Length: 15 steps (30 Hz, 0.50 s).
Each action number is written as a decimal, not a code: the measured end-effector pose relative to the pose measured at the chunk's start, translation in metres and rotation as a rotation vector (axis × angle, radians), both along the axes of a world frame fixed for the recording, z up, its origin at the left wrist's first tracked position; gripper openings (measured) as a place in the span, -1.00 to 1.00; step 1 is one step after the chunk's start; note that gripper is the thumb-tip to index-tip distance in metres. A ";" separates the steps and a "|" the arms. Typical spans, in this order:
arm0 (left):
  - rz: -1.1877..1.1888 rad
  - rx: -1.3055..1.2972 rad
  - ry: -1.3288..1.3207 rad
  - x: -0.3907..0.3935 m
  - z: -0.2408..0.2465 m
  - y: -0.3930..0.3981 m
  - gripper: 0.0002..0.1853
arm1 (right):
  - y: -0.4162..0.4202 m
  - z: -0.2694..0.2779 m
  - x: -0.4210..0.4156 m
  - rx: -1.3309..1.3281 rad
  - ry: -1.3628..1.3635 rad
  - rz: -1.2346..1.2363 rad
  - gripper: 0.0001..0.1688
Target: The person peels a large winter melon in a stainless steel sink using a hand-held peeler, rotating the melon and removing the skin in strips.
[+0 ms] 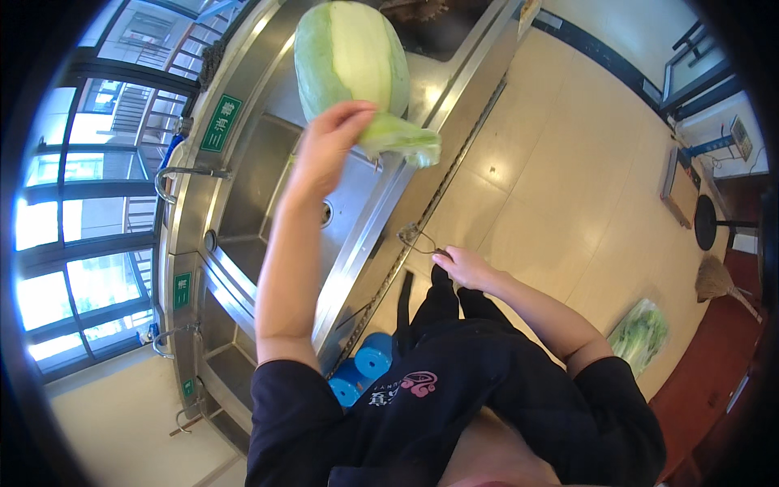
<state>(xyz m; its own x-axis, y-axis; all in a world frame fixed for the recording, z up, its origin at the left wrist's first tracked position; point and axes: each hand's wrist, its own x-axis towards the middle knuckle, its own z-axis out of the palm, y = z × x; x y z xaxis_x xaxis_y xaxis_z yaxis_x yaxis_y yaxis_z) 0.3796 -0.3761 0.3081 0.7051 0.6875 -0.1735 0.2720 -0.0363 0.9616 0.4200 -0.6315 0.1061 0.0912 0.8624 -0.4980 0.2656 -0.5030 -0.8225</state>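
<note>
A large winter melon (359,55) lies on the steel sink's edge, its green skin peeled away in a broad pale band. In front of its near end, my left hand (331,146) pinches a light green strip of peel (398,139) between thumb and fingers. The strip's far end is blurred and hangs over the sink's front rim. Lower and to the right, my right hand (465,268) grips the handle of a peeler (420,239) with a wire frame, held away from the melon above the floor. Shreds seem to cling to the peeler's head.
Steel sink basins (356,189) with curved faucets (192,173) run along the windows. Blue rolls (372,356) stand below the counter near my legs. Bagged leafy greens (639,335) lie on the right, with a broom (715,280) and a floor scale (680,185) beyond.
</note>
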 end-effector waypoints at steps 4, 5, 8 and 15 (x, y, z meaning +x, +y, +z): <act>0.141 -0.160 -0.373 -0.064 0.065 0.040 -0.72 | -0.002 0.001 0.047 0.021 -0.049 -0.090 -0.39; 0.245 -0.145 -0.378 -0.081 0.076 0.052 -0.72 | 0.000 -0.001 0.058 0.048 -0.058 -0.120 -0.38; 0.288 -0.096 -0.432 -0.137 0.076 0.111 -0.71 | 0.016 0.020 0.096 0.039 -0.110 -0.184 -0.39; 0.430 0.928 0.479 -0.135 -0.012 0.215 -0.52 | 0.098 0.027 0.189 0.146 -0.107 -0.498 -0.49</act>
<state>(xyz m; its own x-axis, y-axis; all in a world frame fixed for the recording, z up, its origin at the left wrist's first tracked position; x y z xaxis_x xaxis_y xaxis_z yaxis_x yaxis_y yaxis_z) 0.2447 -0.1608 0.2965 0.3773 0.8608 0.3417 0.7676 -0.4971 0.4046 0.6094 -0.5336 0.1330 0.5512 0.7614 -0.3412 0.1099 -0.4716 -0.8749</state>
